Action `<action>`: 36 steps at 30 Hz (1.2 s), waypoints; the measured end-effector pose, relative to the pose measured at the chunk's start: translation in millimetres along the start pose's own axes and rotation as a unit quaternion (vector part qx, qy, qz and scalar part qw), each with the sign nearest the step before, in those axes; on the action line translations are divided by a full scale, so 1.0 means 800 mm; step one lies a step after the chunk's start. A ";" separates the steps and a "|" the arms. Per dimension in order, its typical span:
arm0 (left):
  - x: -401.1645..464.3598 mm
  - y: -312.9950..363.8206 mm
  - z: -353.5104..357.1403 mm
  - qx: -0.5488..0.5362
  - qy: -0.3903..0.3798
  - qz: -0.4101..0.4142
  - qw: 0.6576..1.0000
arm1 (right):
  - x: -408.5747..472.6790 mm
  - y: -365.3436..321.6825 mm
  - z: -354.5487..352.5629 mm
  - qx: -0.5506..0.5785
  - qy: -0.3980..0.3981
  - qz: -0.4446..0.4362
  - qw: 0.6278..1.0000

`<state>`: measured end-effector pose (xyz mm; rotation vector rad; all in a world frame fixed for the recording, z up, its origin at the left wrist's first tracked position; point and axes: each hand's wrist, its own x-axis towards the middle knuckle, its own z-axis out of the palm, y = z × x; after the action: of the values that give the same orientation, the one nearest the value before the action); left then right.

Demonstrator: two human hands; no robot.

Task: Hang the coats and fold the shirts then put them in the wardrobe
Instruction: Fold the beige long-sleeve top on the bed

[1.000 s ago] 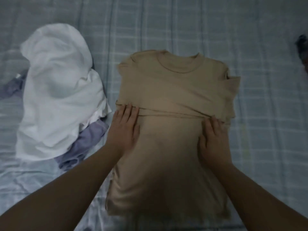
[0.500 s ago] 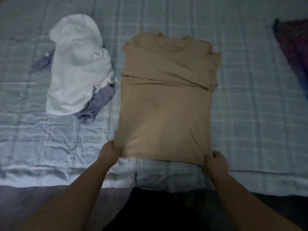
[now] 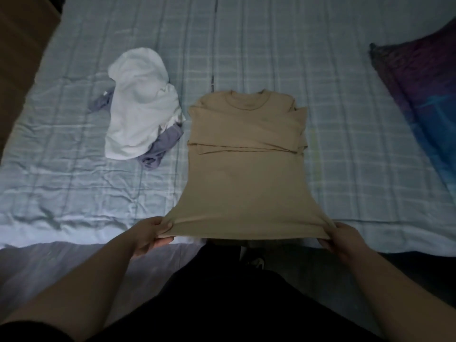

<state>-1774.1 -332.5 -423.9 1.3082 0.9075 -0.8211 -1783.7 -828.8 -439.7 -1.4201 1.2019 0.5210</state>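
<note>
— What are the hands doing?

— The left hand [image 3: 150,233] pinches the near left corner of the tan shirt [image 3: 246,174], thumb on top and fingers curled beneath the hem. The right hand [image 3: 341,240] grips the near right corner the same way, fingers folded round the fabric. Between them the hem is pulled taut and lifted off the bed edge.

— And the shirt itself?

— It lies collar away from the person on the light blue checked bedspread [image 3: 345,144]. Its sleeves are folded in across the chest, making a horizontal fold line about halfway up. The far half rests flat on the bedspread; the near half rises toward the two hands.

— What is around the shirt?

— To the shirt's left, near its shoulder, a crumpled white garment [image 3: 140,107] lies on top of a lavender garment [image 3: 160,149], whose end pokes out close to the shirt's left edge; I cannot tell whether it touches. Well to the shirt's right, a dark purple and blue pillow [image 3: 424,99] sits at the bedspread's far side. Nearer than the shirt's hem, below the hands, the person's dark clothing [image 3: 234,304] fills the view.
</note>
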 end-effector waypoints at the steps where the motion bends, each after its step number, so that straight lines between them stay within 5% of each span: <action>1: -0.005 -0.003 -0.001 -0.020 -0.007 -0.007 1.000 | -0.009 0.002 -0.001 0.020 -0.005 0.014 1.000; 7: -0.020 0.035 0.003 -0.115 -0.054 0.014 0.992 | -0.055 -0.049 0.018 0.125 -0.037 -0.011 0.991; 15: 0.012 0.204 0.019 -0.232 -0.081 0.117 0.962 | -0.056 -0.221 0.067 0.264 -0.021 -0.071 0.962; 25: 0.172 0.397 0.068 -0.368 -0.088 0.104 0.920 | 0.118 -0.377 0.164 0.281 -0.006 -0.104 0.954; 32: 0.317 0.448 0.093 -0.375 -0.078 0.052 0.922 | 0.253 -0.406 0.224 0.089 0.095 -0.189 0.973; 36: 0.361 0.445 0.095 -0.346 -0.081 0.060 0.933 | 0.292 -0.419 0.249 0.264 -0.009 -0.123 0.956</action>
<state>-1323.6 -374.0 -528.9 0.6573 0.8633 -0.4362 -1341.2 -789.6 -534.5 -1.0742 1.0290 0.0272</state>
